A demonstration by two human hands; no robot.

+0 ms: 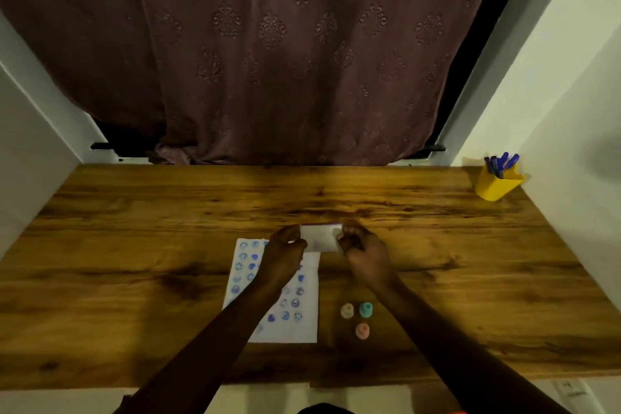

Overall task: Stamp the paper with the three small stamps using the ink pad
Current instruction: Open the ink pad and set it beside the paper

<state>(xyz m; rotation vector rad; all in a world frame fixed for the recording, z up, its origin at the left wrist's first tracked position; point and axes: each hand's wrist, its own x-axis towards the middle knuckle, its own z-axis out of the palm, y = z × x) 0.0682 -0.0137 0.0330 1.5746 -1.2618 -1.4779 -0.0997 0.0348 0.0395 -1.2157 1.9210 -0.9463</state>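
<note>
A white ink pad case point(321, 237) lies at the middle of the wooden table, past the paper's top right corner. My left hand point(285, 250) grips its left end and my right hand point(363, 249) grips its right end. The white paper point(299, 326) lies near me, covered with several blue stamp marks; my left forearm crosses it. Three small stamps stand upright to the right of the paper: a cream stamp point(347, 310), a teal stamp point(365, 309) and a pink stamp point(362, 330). Whether the case lid is open is not visible.
A yellow pen holder point(497, 186) with several blue pens stands at the table's far right corner. A brown patterned curtain point(285, 60) hangs behind the wooden table point(134, 245). White walls flank both sides.
</note>
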